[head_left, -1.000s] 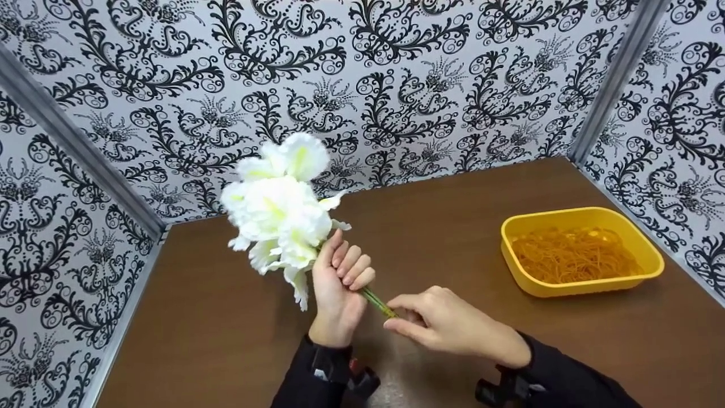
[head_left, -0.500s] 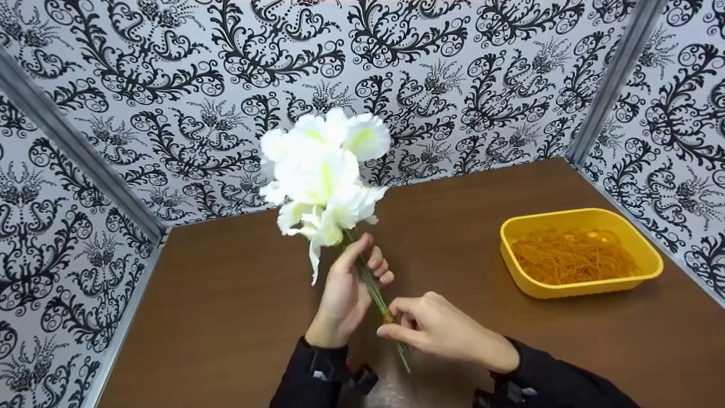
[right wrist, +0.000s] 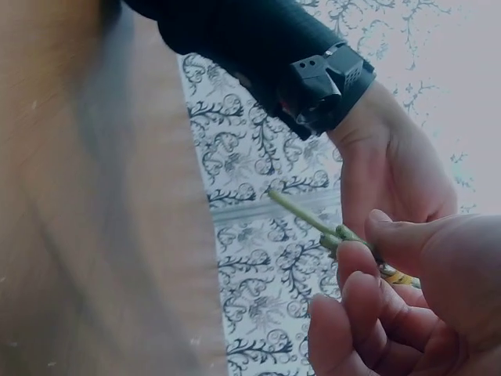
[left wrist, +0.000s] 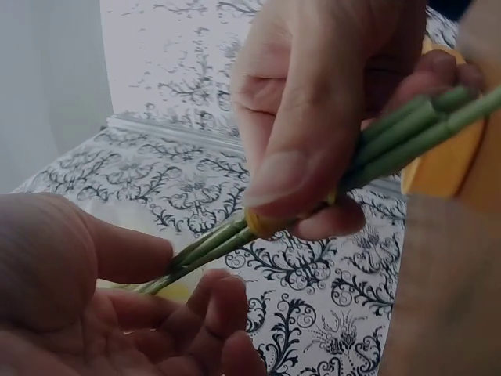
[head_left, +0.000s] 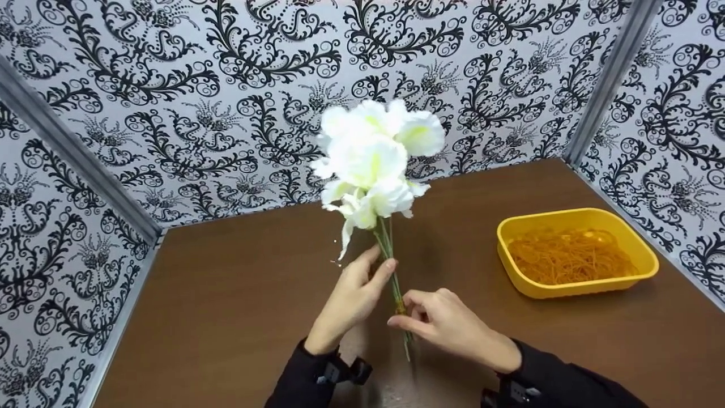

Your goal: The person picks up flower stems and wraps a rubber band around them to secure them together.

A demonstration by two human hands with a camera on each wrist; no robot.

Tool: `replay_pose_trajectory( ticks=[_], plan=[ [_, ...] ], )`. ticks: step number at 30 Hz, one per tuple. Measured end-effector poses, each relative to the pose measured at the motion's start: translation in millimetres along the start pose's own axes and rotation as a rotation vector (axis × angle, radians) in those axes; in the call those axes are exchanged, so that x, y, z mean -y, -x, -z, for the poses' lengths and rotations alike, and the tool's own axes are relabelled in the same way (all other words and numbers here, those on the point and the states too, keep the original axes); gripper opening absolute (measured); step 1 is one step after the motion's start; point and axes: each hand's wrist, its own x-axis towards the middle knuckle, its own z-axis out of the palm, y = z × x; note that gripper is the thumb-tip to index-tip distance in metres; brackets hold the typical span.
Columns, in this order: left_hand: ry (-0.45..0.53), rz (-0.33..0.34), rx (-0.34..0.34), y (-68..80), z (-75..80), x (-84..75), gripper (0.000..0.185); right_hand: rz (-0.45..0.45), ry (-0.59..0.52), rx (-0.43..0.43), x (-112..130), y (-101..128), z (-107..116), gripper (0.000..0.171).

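A bunch of white artificial flowers [head_left: 368, 161] with yellow-green centres stands almost upright in front of me. Below the blooms, the thumb and fingers of my left hand [head_left: 352, 300] pinch the green stems [left wrist: 399, 141]. Lower down, my right hand [head_left: 450, 326] pinches the same bundle between thumb and fingers, at a yellow rubber band [left wrist: 264, 223] wound around it. Cut stem ends [right wrist: 301, 211] poke out past the right hand, one longer than the others. Part of the band is hidden behind the right thumb and fingers.
On the right side of the brown table [head_left: 226, 323] stands a yellow plastic tub [head_left: 583, 289] holding a heap of thin amber rubber bands [head_left: 572, 258]. Walls [head_left: 272, 68] with a black-and-white scroll pattern enclose the table at the back and sides.
The blooms have swung to the right and the bunch has gone from slanting to nearly upright. My left hand has loosened, turned and regripped the stems; my right hand stays near the band.
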Motion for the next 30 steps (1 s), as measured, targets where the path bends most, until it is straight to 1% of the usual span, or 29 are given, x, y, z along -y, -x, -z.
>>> replay_pose_trajectory(
  ticks=[2, 6, 12, 18, 21, 26, 30],
  plan=[
    [-0.049, -0.024, 0.000, -0.2, -1.1, 2.8, 0.040, 0.010, 0.044, -0.016, -3, 0, -1, 0.022],
    [-0.112, -0.029, 0.001, -2.3, -3.6, 9.5, 0.041, 0.024, 0.105, -0.028, -9, -2, -3, 0.024],
    [-0.135, -0.007, 0.007, -6.9, -7.6, 23.7, 0.040, -0.001, 0.151, -0.002, -20, -3, -6, 0.029],
    [-0.185, 0.037, 0.012, -12.3, -11.6, 42.4, 0.035, -0.026, 0.203, 0.036, -34, -4, -12, 0.031],
    [-0.184, 0.067, 0.024, -14.5, -14.3, 51.6, 0.032, -0.047, 0.211, 0.060, -40, -4, -16, 0.032],
    [-0.166, 0.107, 0.040, -17.2, -18.8, 63.0, 0.036, -0.043, 0.241, 0.079, -44, -3, -20, 0.031],
    [-0.158, 0.115, 0.045, -17.9, -21.0, 70.4, 0.038, -0.041, 0.257, 0.087, -47, -2, -22, 0.032]
  ],
)
